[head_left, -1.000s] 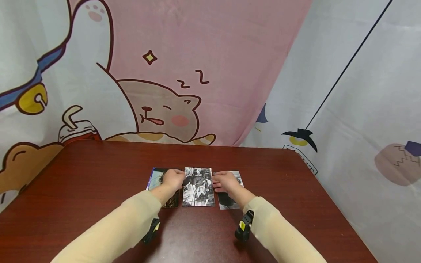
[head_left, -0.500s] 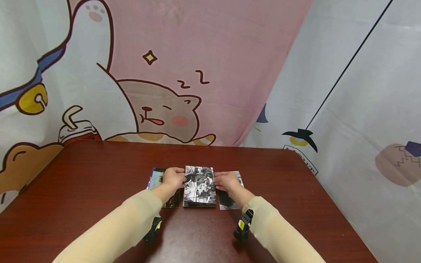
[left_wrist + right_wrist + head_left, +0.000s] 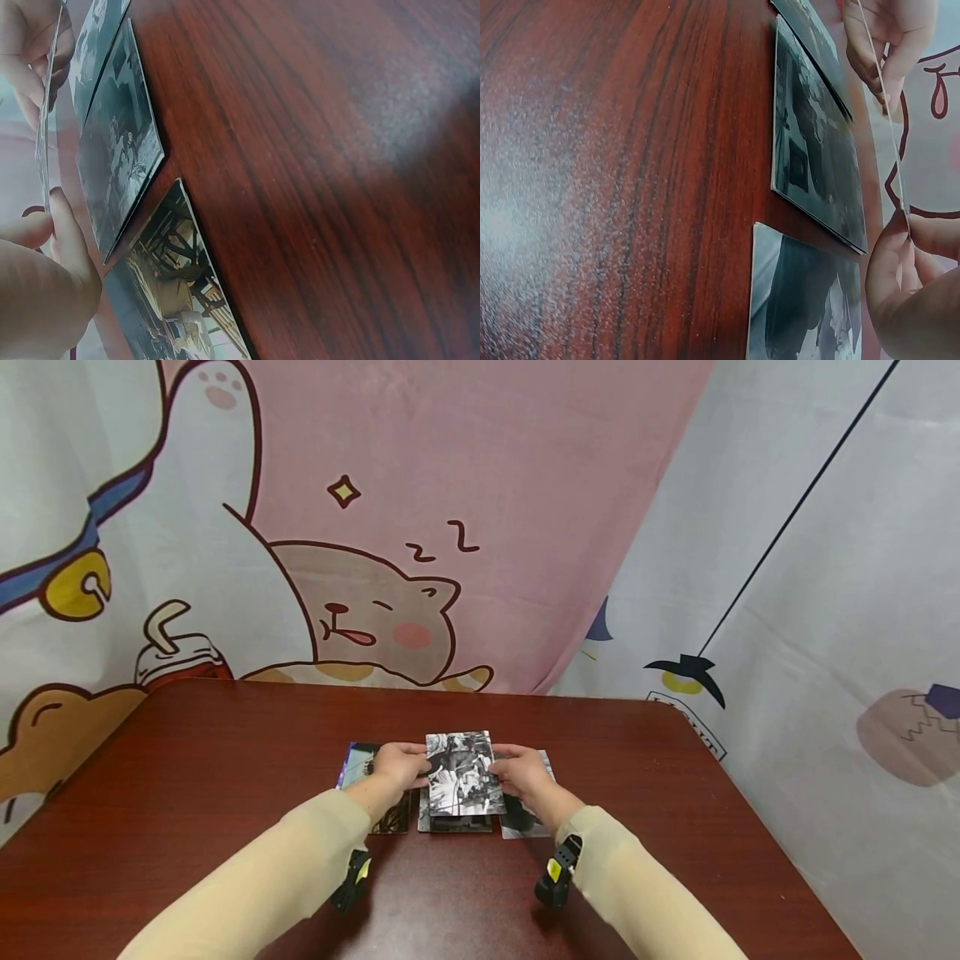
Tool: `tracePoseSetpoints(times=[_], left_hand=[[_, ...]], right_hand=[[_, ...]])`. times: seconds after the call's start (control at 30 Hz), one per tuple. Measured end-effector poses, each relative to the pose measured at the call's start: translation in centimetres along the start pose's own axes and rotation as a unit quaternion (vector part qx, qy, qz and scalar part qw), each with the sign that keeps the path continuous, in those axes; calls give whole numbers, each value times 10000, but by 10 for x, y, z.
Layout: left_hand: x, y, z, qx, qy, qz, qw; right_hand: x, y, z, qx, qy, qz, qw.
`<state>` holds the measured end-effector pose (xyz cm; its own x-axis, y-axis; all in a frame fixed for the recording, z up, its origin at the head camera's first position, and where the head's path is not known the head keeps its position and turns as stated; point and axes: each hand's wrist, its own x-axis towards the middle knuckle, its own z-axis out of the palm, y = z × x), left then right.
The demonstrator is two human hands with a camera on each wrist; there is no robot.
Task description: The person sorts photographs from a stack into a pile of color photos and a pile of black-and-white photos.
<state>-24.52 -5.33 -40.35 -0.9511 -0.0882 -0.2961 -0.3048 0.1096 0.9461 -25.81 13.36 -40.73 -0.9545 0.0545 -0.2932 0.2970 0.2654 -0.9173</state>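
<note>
A glossy black-and-white rectangular print [image 3: 465, 777] is pinched at both sides by the left hand [image 3: 400, 765] and right hand [image 3: 522, 770], apparently for even support, above a dark monochrome print [image 3: 122, 150] on the reddish-brown wooden worktop [image 3: 442, 897].

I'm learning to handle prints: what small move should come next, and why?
Probably lift the held picture slightly higher: the left hand and right hand grip its opposite sides, it's clear of the middle picture beneath, and the left picture and right picture lie close by.
</note>
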Motion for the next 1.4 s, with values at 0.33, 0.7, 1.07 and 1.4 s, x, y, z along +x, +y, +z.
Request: tracePoseSetpoints(times=[0.33, 0.7, 1.07, 1.4], left_hand=[[1, -1, 4, -22, -189, 15, 9998], [-2, 2, 11, 32, -302, -19, 9995], [-7, 4, 22, 12, -190, 176, 9997], [-8, 7, 28, 145, -280, 115, 9994]], right_hand=[[0, 0, -4, 17, 61, 33, 10000], [0, 3, -13, -242, 216, 116, 9994], [-1, 2, -22, -237, 207, 28, 9995], [-1, 3, -32, -246, 105, 92, 9996]])
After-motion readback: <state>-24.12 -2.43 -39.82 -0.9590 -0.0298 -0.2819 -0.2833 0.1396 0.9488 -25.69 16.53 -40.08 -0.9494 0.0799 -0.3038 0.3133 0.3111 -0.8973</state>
